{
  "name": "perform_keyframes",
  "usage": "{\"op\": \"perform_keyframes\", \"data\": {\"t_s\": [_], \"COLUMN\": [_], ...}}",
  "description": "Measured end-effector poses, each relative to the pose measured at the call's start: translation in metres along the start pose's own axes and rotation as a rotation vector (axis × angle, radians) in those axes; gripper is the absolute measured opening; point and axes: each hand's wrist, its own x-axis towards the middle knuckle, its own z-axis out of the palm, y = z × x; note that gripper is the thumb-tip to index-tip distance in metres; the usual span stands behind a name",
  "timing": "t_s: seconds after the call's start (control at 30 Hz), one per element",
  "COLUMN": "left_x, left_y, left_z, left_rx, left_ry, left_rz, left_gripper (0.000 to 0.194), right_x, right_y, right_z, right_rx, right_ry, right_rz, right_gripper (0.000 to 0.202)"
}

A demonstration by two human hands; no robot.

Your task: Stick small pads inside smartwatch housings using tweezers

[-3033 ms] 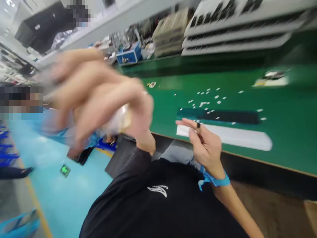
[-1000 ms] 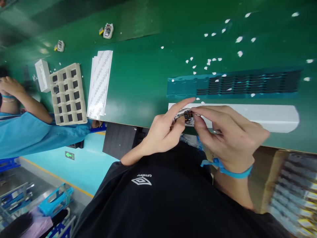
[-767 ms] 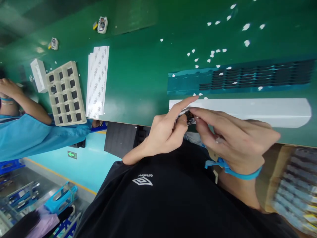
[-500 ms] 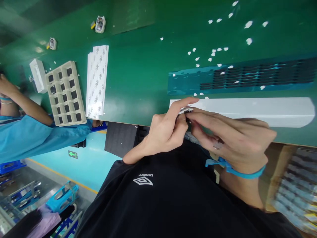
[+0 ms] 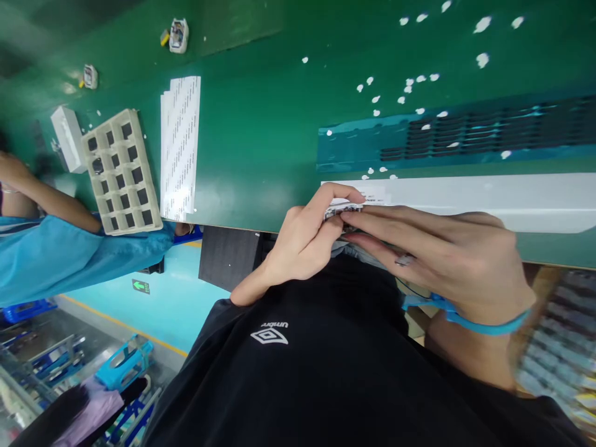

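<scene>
My left hand [image 5: 305,239] is closed around a small white housing [image 5: 341,210] with dark and metallic parts inside, thumb and index finger on its edges. The fingertips of my right hand [image 5: 442,251] press together against the same housing from the other side. A ring and a blue wristband show on that hand and wrist. Fingers cover much of the housing. Just beyond lies a long white strip [image 5: 470,194], partly behind my right hand, and past it a blue film strip [image 5: 354,149] with rows of dark pieces.
White bits [image 5: 482,60] are scattered over the green table [image 5: 251,136]. Leftward lie printed white sheets [image 5: 179,149], a beige compartment tray [image 5: 125,205] holding dark squares, and a white box [image 5: 68,138]. Two open white housings [image 5: 179,35] sit farther back. A co-worker's arm [image 5: 51,202] is at far left.
The housing has tilted between my fingers, so more of its inside shows. My right hand and wrist have shifted slightly right. The view has moved a little.
</scene>
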Motion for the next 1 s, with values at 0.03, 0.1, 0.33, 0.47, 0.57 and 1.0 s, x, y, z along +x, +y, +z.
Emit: {"op": "perform_keyframes", "data": {"t_s": [0.03, 0.1, 0.33, 0.47, 0.57, 1.0], "left_x": [-0.001, -0.001, 0.001, 0.005, 0.008, 0.011], "left_y": [-0.001, -0.001, 0.001, -0.004, -0.011, -0.019], "left_z": [-0.001, -0.001, 0.0, 0.003, 0.005, 0.002], "left_rx": [0.003, 0.019, 0.146, 0.088, -0.052, -0.223], "left_ry": [-0.003, -0.004, -0.046, 0.01, -0.001, -0.031], "left_rz": [-0.001, 0.002, 0.042, 0.077, 0.09, -0.023], "left_gripper": [0.025, 0.029, 0.023, 0.023, 0.029, 0.029], "right_x": [0.0, 0.001, 0.005, 0.007, 0.005, 0.005], "right_y": [0.0, 0.0, 0.0, -0.001, 0.004, 0.024], "right_z": [0.0, 0.001, 0.011, 0.024, 0.024, 0.009], "right_rx": [-0.003, 0.022, 0.291, 0.417, 0.398, 0.039], "right_ry": [0.009, 0.05, 0.112, 0.322, 0.329, 0.069], "right_rz": [-0.003, -0.008, 0.163, 0.295, 0.232, 0.054], "right_gripper": [0.029, 0.024, 0.011, 0.02, 0.023, 0.021]}}
